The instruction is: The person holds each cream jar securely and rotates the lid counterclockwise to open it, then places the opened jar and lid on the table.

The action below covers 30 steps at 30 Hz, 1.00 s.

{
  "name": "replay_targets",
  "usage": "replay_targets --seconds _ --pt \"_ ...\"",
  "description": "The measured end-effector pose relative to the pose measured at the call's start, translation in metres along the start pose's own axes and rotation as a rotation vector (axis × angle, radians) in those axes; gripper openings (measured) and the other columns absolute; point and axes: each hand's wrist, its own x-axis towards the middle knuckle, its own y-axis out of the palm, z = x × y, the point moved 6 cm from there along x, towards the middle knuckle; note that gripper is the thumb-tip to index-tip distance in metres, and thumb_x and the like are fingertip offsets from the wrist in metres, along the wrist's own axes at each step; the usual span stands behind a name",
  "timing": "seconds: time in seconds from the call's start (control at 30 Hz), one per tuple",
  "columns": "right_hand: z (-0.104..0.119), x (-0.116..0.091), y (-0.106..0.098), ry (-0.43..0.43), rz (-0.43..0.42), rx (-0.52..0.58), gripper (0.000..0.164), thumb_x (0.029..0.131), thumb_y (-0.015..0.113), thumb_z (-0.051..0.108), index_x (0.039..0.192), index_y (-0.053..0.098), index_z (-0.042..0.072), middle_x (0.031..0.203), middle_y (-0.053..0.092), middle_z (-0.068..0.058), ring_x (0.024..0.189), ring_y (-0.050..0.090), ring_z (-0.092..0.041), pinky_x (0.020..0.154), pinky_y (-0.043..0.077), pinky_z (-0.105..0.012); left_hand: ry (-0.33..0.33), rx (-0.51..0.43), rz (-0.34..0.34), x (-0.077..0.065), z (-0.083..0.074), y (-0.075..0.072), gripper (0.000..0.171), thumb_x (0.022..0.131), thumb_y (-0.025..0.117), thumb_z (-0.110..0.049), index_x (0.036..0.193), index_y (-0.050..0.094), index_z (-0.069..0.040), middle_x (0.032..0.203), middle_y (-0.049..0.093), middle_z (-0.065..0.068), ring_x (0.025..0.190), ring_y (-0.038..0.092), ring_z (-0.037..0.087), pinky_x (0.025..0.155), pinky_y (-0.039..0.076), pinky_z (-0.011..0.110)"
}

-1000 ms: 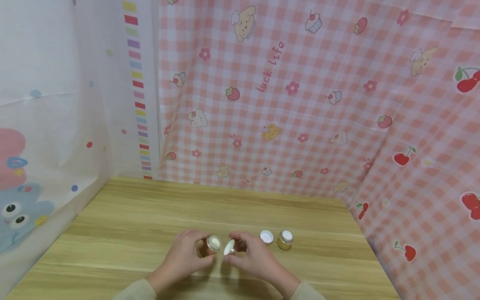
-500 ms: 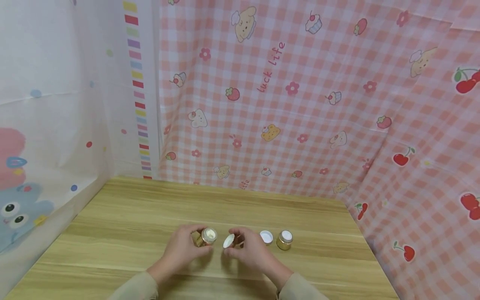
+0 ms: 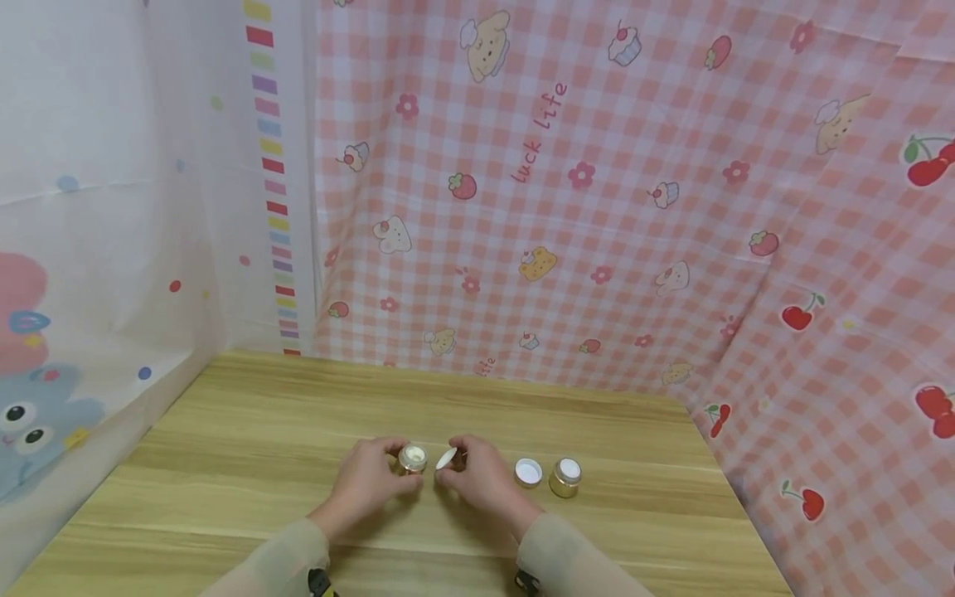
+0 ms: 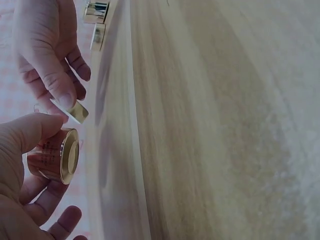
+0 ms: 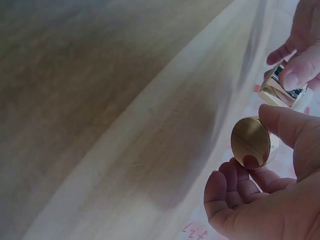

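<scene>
Between thumb and fingers my left hand (image 3: 367, 479) grips a small gold cosmetic jar (image 3: 412, 461), its mouth uncovered and pale inside. Close by on the right, my right hand (image 3: 483, 477) pinches a gold jar lid (image 5: 251, 142) by its rim. In the head view the lid's white inner side faces the jar, a small gap apart. The left wrist view shows the jar's shiny wall and base (image 4: 52, 155), both off the table. To the right of my right hand, a second lid (image 3: 528, 473) lies with its white inside up, beside a second gold jar (image 3: 565, 478).
The wood-grain table (image 3: 298, 414) reaches back to a pink checked cloth (image 3: 582, 224). A white patterned cloth (image 3: 112, 207) hangs at the left and a cherry-print cloth (image 3: 858, 373) at the right.
Both hands have moved away from me across the table, carrying the jar and lid. The jar has turned more upright. The loose lid and second jar have stayed in place.
</scene>
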Motion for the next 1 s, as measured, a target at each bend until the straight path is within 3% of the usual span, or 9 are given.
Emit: replay_targets --seconds 0.1,0.27,0.53,0.8,1.0 --pt "-0.002 0.002 0.002 -0.006 0.003 0.013 0.055 0.091 0.084 0.016 0.137 0.063 -0.005 0.101 0.073 -0.002 0.096 0.066 -0.012 0.088 0.059 -0.033 0.008 0.019 0.003 0.003 0.001 0.002 0.047 0.075 0.097 -0.028 0.116 0.079 -0.013 0.106 0.082 -0.004 0.071 0.054 0.009 0.078 0.046 0.031" --pt "-0.008 0.003 0.005 0.002 0.009 -0.001 0.057 0.091 0.085 0.015 0.139 0.062 -0.004 0.107 0.073 -0.005 0.097 0.065 -0.012 0.087 0.058 -0.03 0.01 0.022 0.01 0.005 0.003 0.005 0.041 0.073 0.099 -0.027 0.109 0.081 -0.017 0.101 0.081 -0.007 0.084 0.063 0.008 0.082 0.049 0.036" --pt "-0.01 0.001 0.005 -0.05 -0.024 -0.08 0.063 0.085 0.089 0.014 0.139 0.062 -0.005 0.128 0.074 -0.02 0.121 0.07 -0.033 0.11 0.054 -0.053 0.029 0.06 0.0 0.006 0.002 0.007 0.044 0.07 0.1 -0.028 0.108 0.081 -0.019 0.1 0.081 -0.009 0.09 0.066 0.01 0.091 0.047 0.044" --pt "-0.01 0.001 0.007 -0.086 -0.032 -0.151 0.067 0.082 0.091 0.014 0.141 0.062 -0.003 0.126 0.077 -0.016 0.12 0.072 -0.031 0.108 0.056 -0.049 0.037 0.091 -0.001 0.005 0.004 0.011 0.046 0.067 0.102 -0.03 0.107 0.081 -0.022 0.1 0.081 -0.01 0.091 0.064 0.01 0.09 0.045 0.044" --pt "-0.01 0.0 0.006 -0.084 -0.039 -0.175 0.068 0.082 0.092 0.015 0.141 0.063 -0.001 0.126 0.078 -0.014 0.12 0.073 -0.03 0.108 0.056 -0.049 0.041 0.1 -0.001 0.004 0.003 0.009 0.047 0.067 0.102 -0.03 0.108 0.081 -0.02 0.104 0.081 -0.006 0.099 0.068 0.018 0.094 0.046 0.05"
